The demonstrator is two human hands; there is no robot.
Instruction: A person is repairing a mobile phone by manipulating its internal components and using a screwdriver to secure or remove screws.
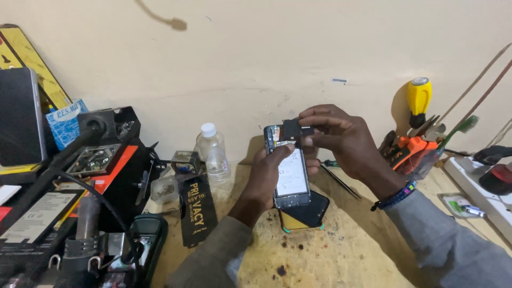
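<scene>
At the centre of the frame, above a stained wooden bench [341, 250], the left hand [266, 178] grips an opened phone [290, 173] from behind and below, its back cover off and its white-labelled battery facing the camera. The right hand [341, 138] pinches a small black cover plate [295, 129] at the phone's top end, fingertips closed on it.

The step looks like fitting or lifting that plate — judged best done squarely, without twisting, while the left hand keeps the phone steady.

The phone's long axis runs nearly top to bottom in the frame, leaning slightly; its top end points towards the wall, its bottom end towards the person. Just below it a yellow and black case [304, 216] lies on the bench. A clear bottle [212, 152] stands left of centre; a yellow-handled tool [420, 98] sits upper right.
</scene>
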